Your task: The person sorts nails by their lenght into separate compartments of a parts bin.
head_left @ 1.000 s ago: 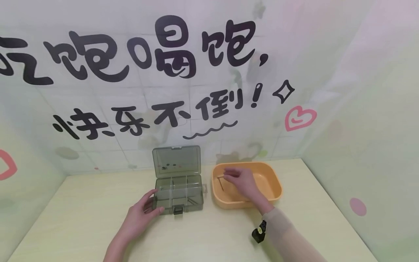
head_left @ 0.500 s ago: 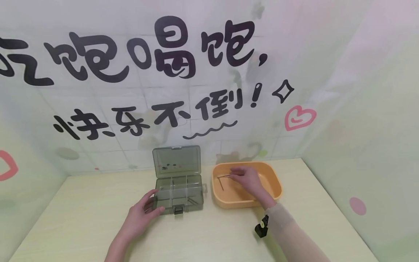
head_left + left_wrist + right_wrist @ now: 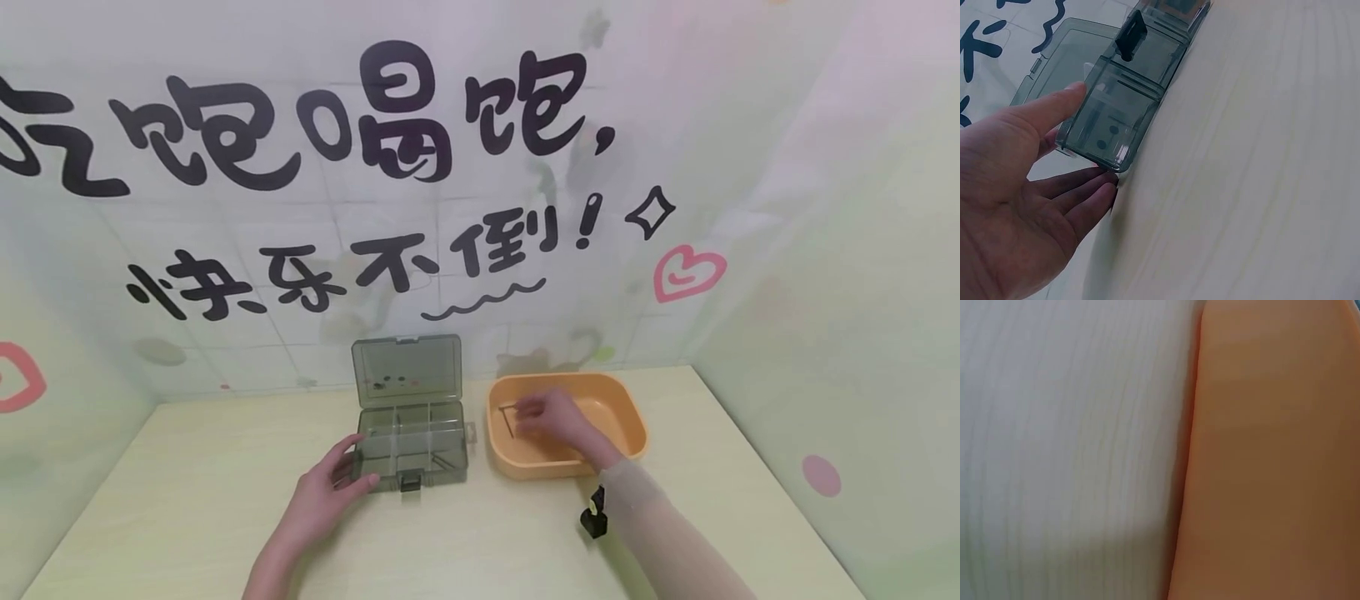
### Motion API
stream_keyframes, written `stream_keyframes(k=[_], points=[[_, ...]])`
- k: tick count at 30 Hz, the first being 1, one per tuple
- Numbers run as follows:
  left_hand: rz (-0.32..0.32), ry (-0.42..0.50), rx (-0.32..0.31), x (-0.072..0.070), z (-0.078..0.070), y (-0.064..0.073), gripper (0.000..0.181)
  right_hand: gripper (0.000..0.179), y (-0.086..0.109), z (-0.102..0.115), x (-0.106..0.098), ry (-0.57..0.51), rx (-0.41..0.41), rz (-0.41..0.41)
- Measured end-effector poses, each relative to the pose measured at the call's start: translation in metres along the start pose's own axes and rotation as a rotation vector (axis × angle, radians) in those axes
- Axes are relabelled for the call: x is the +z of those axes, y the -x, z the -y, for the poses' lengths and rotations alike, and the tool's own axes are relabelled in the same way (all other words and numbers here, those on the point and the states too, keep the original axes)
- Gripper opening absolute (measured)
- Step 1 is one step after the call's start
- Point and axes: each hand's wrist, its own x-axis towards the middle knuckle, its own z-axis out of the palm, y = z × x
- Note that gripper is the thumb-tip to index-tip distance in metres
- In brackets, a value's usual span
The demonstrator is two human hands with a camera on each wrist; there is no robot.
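A grey see-through compartment box [image 3: 411, 442] stands with its lid [image 3: 407, 371] raised; thin dark rods [image 3: 444, 461] lie in its front right compartment. My left hand [image 3: 321, 492] rests against its left end, the thumb at the front corner and the fingers along the side. In the left wrist view, the left fingertips [image 3: 1107, 178] touch the box's lower corner. My right hand [image 3: 553, 418] is inside the orange tray [image 3: 630, 421], slightly blurred, its thumb and fingers apart. Beside the fingertips lie thin metal rods [image 3: 507, 421], meeting at an angle and partly hidden by the hand.
The tray stands on the pale wooden table [image 3: 450, 542], right of the box. Behind both rises a wall [image 3: 300, 208] with large black lettering. In the right wrist view, only the tray's wall [image 3: 1272, 456] and the tabletop show.
My right hand drew slightly right half a second ago, close to a rod's end; now it is back left and lower, with thumb and fingers parted. My left hand and the box keep their place.
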Motion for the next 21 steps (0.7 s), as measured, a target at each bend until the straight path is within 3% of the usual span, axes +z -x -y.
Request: stream_keyframes(k=[8, 21], points=[[0.003, -0.002, -0.003, -0.001, -0.001, 0.000, 0.072, 0.027, -0.010, 0.006, 0.011, 0.102, 0.005, -0.010], [-0.007, -0.011, 0.000, -0.001, 0.001, 0.000, 0.071, 0.021, -0.020, 0.007, 0.025, 0.160, 0.007, -0.002]])
